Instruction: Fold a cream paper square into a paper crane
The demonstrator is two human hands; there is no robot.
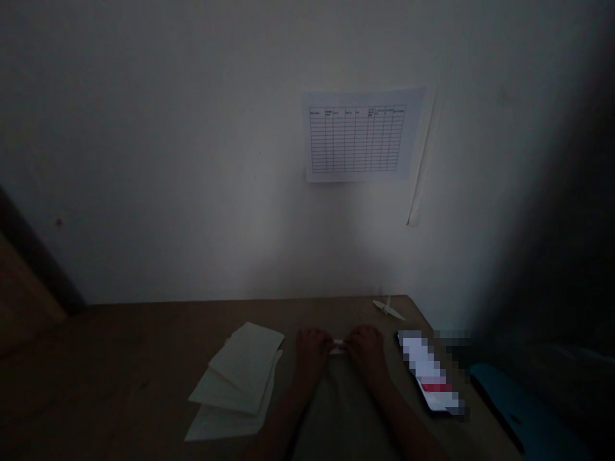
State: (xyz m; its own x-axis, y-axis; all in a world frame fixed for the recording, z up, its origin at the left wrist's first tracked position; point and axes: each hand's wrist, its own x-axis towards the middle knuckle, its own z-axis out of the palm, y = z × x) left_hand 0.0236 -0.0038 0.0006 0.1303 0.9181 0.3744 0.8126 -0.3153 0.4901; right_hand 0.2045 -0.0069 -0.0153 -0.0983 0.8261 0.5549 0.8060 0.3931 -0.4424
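Between my hands is a small folded piece of white paper (338, 349), low over the wooden table. My left hand (312, 346) has its fingers closed on the paper's left side. From the other side my right hand (366, 344) pinches it too, the two sets of fingertips close together. Most of the paper is covered by the fingers, and the dim light hides its exact shape. Beyond my right hand, near the table's back edge, lies a small folded paper crane (388, 308) with its wings spread.
Left of my hands, several loose white paper sheets (245, 368) overlap on the table (120, 371). A lit phone (427, 371) lies at the right edge. Past it is a blue chair (523, 403). A printed table sheet (358, 137) hangs on the wall behind.
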